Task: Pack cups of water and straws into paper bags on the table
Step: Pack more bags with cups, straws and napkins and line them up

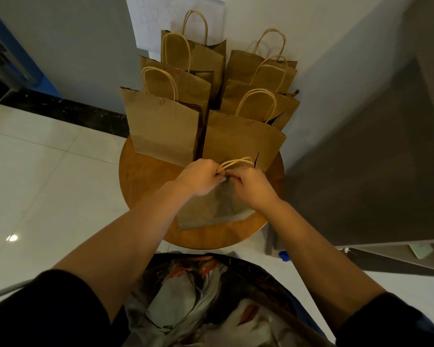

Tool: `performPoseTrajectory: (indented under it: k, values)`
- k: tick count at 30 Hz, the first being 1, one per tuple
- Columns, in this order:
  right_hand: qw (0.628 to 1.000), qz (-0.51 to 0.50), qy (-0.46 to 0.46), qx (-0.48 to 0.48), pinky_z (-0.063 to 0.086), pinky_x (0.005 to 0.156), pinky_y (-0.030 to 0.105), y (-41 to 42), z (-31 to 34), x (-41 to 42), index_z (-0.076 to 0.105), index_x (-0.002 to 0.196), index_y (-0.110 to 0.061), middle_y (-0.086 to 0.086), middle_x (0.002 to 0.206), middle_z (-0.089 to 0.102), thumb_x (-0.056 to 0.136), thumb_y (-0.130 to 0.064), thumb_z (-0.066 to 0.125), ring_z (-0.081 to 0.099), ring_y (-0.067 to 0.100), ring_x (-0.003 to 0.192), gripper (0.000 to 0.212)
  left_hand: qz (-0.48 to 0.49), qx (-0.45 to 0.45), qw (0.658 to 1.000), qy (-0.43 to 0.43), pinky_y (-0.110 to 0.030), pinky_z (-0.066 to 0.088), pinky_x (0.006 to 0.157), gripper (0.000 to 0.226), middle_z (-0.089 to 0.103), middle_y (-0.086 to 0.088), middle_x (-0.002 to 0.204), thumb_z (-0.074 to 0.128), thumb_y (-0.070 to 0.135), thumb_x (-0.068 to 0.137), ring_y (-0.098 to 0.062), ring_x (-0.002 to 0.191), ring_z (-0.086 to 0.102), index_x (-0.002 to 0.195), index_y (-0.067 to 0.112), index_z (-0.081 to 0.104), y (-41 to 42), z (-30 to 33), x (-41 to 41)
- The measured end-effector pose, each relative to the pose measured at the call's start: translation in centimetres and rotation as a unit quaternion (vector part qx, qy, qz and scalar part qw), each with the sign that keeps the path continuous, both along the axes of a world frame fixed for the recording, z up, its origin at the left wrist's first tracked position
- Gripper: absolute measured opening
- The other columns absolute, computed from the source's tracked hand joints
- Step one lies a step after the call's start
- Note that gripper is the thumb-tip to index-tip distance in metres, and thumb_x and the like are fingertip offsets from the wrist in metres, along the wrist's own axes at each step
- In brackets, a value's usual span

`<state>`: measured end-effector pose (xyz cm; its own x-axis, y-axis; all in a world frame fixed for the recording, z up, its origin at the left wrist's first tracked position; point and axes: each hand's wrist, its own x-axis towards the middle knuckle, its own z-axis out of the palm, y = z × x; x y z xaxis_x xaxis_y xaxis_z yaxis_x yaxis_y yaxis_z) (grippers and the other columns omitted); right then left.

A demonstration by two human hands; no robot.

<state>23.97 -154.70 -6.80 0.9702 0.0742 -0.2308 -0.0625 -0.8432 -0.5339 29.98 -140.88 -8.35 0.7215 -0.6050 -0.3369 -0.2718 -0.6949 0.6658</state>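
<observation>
A brown paper bag (211,211) stands at the near edge of the round wooden table (140,176). My left hand (198,179) and my right hand (251,186) meet at its top, fingers curled and pinching the closed rim just below its twine handles (236,162). Something small and dark green shows between my fingertips. Behind it several more brown paper bags (163,131) stand upright in two rows with their tops closed. No cups or straws are visible.
The table stands against a pale wall (85,46) with a white sheet of paper (161,18) behind the bags. A grey cabinet (373,159) rises close on the right. Light floor tiles (48,171) spread to the left.
</observation>
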Motion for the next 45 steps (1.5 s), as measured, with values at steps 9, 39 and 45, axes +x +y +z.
performPoseTrajectory:
  k: [9,39,45]
  values:
    - [0.998,0.050,0.037,-0.030,0.047,0.093,0.037,-0.6,-1.1,-1.3,0.036,0.143,-0.023,0.004,0.138,0.048,0.099,-0.013,0.037,0.052,0.023,0.114,0.046,-0.001,-0.015,1.000,0.010,-0.027,0.036,0.060,0.022,0.057,0.003,0.070,0.050,0.021,0.097,-0.014,0.069,0.053,0.078,0.021,0.062,0.1,-0.7,0.2]
    - [0.951,0.186,-0.045,-0.241,0.041,0.085,0.037,4.2,-1.4,8.8,0.056,0.106,-0.017,0.003,0.109,0.058,0.086,-0.029,0.063,0.053,0.023,0.107,0.024,0.082,0.083,0.989,-0.092,-0.021,0.037,0.058,0.023,0.062,0.001,0.082,0.047,0.029,0.097,-0.013,0.073,0.054,0.101,0.020,0.068,10.6,0.1,6.4]
    - [0.999,0.010,-0.031,-0.005,0.039,0.087,0.025,4.9,-2.0,10.4,0.046,0.123,-0.021,-0.002,0.124,0.046,0.070,-0.036,0.080,0.041,0.012,0.114,0.065,0.152,0.070,0.982,-0.084,-0.021,0.031,0.052,0.022,0.049,0.005,0.063,0.047,0.027,0.097,-0.009,0.059,0.046,0.089,0.016,0.065,12.6,-0.1,8.2]
